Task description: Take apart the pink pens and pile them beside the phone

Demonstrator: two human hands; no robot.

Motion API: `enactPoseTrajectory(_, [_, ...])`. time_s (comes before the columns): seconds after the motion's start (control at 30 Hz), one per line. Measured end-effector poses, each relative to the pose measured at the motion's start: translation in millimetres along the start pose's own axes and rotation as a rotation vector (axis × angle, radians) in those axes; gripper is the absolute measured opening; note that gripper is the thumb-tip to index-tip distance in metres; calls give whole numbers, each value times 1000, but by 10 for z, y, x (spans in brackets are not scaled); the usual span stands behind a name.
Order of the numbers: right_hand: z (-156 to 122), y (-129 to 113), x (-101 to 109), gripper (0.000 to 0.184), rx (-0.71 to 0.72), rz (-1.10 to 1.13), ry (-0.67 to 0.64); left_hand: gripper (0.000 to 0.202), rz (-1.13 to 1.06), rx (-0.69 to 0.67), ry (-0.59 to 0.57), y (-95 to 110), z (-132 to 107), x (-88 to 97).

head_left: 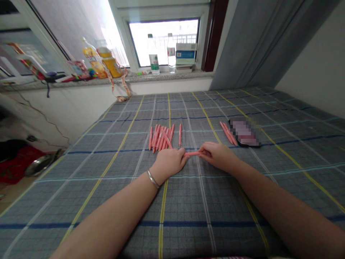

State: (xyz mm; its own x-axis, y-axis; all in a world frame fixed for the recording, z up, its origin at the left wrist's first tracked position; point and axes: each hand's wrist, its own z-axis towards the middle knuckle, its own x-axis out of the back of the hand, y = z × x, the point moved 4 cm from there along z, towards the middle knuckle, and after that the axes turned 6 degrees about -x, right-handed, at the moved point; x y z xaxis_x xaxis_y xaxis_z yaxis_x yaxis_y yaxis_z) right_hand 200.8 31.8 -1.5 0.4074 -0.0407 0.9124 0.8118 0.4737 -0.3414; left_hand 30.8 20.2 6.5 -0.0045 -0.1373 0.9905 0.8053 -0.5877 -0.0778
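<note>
Fingers (207,148) pinch a pink pen (192,154) at both ends.

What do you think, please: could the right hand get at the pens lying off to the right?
Probably yes: only cloth seems to lie between the right hand and those pens, though it is holding another pen.

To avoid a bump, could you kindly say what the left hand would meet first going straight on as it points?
Probably the right hand, at the other end of the pink pen both hold; exact depth is unclear.
</note>
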Motion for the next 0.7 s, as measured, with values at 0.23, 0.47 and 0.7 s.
enactPoseTrajectory(0.23, [-2,-26,33,11,-10,1,21,49,11,-12,11,0,-8,-1])
enactPoseTrajectory(0.47, [-4,-38,29,29,2,12,-27,50,21,-13,13,6,-9,4])
enactPoseTrajectory(0.7, [3,-13,6,25,-5,-9,-8,51,13,-4,5,1,-6,1])
